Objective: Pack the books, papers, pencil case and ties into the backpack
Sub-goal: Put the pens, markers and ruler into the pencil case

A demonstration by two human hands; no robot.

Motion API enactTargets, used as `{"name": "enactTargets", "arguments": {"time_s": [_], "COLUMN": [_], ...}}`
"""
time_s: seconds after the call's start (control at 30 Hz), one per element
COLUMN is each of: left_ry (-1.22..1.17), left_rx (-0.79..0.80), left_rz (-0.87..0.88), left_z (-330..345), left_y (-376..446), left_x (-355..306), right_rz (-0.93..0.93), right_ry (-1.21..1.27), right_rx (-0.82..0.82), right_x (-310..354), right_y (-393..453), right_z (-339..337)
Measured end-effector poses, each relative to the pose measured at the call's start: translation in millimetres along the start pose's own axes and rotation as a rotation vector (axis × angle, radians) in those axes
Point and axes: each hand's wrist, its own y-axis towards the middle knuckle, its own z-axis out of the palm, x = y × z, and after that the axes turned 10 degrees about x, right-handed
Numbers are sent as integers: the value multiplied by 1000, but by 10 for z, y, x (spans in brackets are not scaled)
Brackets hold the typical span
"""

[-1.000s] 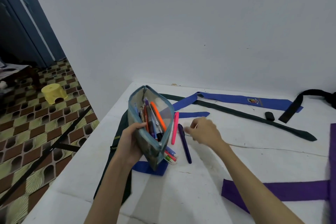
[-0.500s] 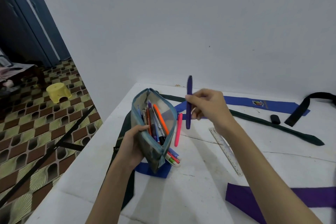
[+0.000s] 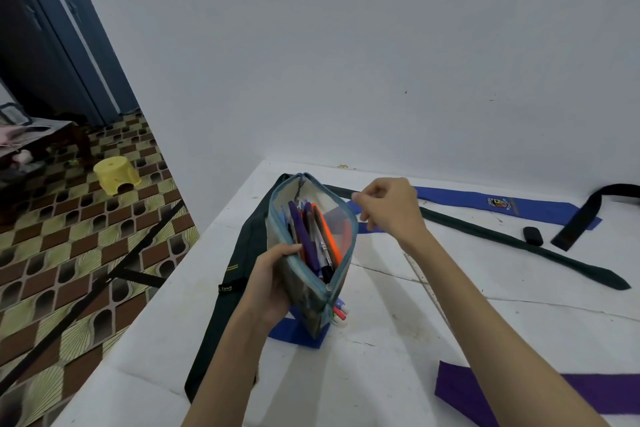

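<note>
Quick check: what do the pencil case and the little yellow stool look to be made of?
Pencil case: seemingly soft plastic with a see-through side panel, pens showing through it, and a teal zip edge.
Yellow stool: likely moulded plastic, one even colour with rounded cut-outs.
</note>
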Motion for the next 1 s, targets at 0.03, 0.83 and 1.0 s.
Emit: {"name": "enactTargets", "arguments": {"time_s": [0.03,0.83,1.0], "left_ry": [-1,-13,13], "left_rx": [-1,37,84], "left_rz": [12,7,-43], "left_z": [-28,124,236], "left_y": [1,218,152], "left_x": [-17,51,206], "right_rz": [44,-70,-69], "right_ry": [-29,-114,-328], "right_rx": [-14,206,-113], "right_x": [-110,103,-230], "right_y": [66,-113,-296], "right_z": [20,-48,-88]}}
